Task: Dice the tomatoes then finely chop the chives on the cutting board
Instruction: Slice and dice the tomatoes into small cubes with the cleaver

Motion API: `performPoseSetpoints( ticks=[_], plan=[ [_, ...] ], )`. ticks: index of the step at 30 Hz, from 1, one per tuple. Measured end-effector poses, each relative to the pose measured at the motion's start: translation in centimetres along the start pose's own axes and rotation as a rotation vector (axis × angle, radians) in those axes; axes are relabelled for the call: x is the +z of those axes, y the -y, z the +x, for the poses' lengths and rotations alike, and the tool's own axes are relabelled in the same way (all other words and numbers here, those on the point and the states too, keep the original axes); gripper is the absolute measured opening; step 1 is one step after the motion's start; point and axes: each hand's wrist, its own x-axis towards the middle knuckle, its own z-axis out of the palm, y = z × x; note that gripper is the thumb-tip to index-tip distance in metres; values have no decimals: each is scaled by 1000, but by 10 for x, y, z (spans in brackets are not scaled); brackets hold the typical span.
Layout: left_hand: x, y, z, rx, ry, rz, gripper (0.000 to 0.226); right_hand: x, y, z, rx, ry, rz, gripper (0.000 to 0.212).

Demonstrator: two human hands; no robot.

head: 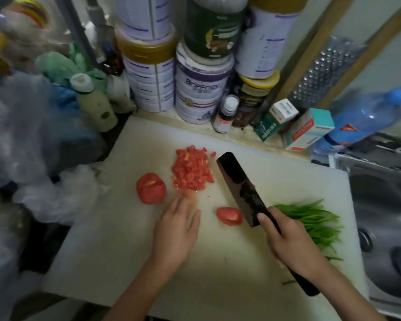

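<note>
While my right hand (289, 242) grips the dark broad-bladed cleaver (241, 188), left hand (176, 230) is flat, fingers straight, over the white plastic cutting board (125, 251). Red tomato wedge (229, 216) between them; diced tomato pile (192, 170) and cut tomato half (151, 188) mid-board; green chive bundle (315, 221) at right edge.

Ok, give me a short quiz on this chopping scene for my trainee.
1. True or false: the chives are already chopped.
2. The right hand grips: A) the chives, B) the knife, C) nothing.
3. How many undiced tomato pieces lie on the cutting board?
Key: 1 false; 2 B; 3 two.
</note>
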Motion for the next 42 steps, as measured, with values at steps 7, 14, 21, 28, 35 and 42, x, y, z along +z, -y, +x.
performPoseSetpoints(
  ticks=[7,14,21,28,35,42],
  plan=[
    [61,-53,-11,-104,206,142,87,-13,-17,-22,106,-35,11,19],
    [87,-60,-3,-46,61,128,65,-26,-42,-19,89,33,4,17],
    [73,-38,-15,-5,13,-30,51,-20,-86,-12,65,69,-75,36],
    [88,-39,-33,-92,-77,-75,66,-7,-86,9,-32,146,25,28],
    [106,-42,-28,-27,-132,-2,68,-6,-85,11,-4,147,41,30],
    [79,-13,-27,83,-148,50,56,9,-70,7,-46,192,33,36]
  ],
)
